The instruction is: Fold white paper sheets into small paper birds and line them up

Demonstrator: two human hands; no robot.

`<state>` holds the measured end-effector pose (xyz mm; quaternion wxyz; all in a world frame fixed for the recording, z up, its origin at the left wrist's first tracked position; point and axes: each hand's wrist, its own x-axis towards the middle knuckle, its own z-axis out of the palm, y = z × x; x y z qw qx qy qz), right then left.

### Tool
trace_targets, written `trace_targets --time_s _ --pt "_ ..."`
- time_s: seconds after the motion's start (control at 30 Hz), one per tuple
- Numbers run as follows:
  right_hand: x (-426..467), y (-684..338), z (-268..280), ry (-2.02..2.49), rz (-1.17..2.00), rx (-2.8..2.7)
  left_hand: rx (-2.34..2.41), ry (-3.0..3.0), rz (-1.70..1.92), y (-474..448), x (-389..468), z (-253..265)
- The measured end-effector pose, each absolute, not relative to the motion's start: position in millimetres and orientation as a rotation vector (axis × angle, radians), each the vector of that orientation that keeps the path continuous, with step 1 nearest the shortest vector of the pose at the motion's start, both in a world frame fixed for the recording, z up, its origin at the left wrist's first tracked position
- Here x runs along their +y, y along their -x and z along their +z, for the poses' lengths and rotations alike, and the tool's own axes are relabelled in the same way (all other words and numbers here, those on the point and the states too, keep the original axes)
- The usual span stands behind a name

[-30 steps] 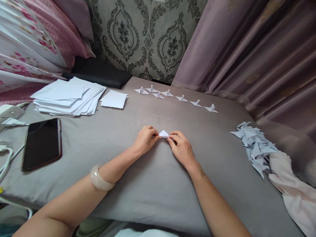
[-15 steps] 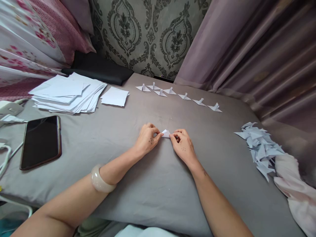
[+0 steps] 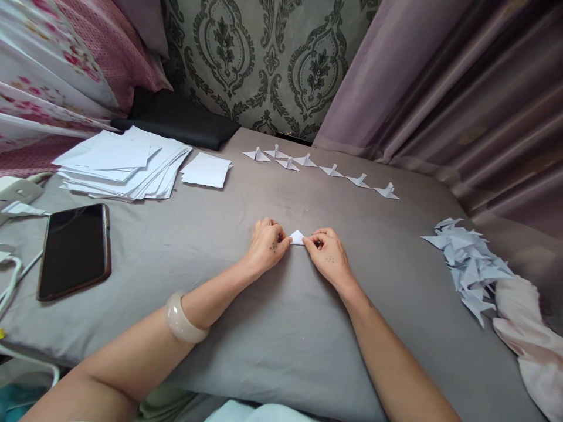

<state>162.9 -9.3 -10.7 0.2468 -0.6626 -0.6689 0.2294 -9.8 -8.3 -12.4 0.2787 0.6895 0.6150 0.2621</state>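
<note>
A small piece of folded paper (image 3: 297, 238), white, crisp and triangular with a flat lower edge, sits at the middle of the gray cloth surface (image 3: 237, 351), between the person's two hands; the left hand (image 3: 268, 246) pinches its left corner between thumb and fingertips, the other fingers curled in; the right hand (image 3: 328, 252) pinches the right corner in the same way. Tiny dark dots mark the backs of both hands; a smooth, glossy, milky bangle (image 3: 187, 323) rings the left forearm; a dark mark near the right wrist is too small to read.

Beyond the hands, seven winged paper figures (image 3: 288, 164) stand in a loose, slanting line, each with a narrow upright fold; to their left lies a small stack of square sheets (image 3: 206, 170), just beside a larger, uneven paper stack (image 3: 127, 167) with fanned edges. At far left rests a phone (image 3: 74, 252), its screen black and shiny, its rim brownish, near white cables (image 3: 12, 287); at right, a jumbled heap of pointed paper folds (image 3: 472, 258) touches a soft, crumpled, pale pink cloth (image 3: 523, 316); behind hang satiny mauve curtains (image 3: 417, 76), beside a wall (image 3: 270, 53) patterned with dark damask medallions.
</note>
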Motion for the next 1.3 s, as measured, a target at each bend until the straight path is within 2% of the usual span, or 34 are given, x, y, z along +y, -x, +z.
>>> trace_targets --time_s 0.7,1.17,1.3 --pt "-6.0 -160.5 -6.8 1.879 0.608 -1.908 1.663 -1.918 0.679 12.5 -6.5 -18.1" --pt "-5.0 -177.6 -12.0 1.727 0.665 -1.961 1.621 -2.041 0.714 14.5 -12.4 -21.2" --pt "-8.6 -176.5 -11.1 1.644 0.597 -1.995 1.63 -2.039 0.725 14.0 -10.3 -25.6"
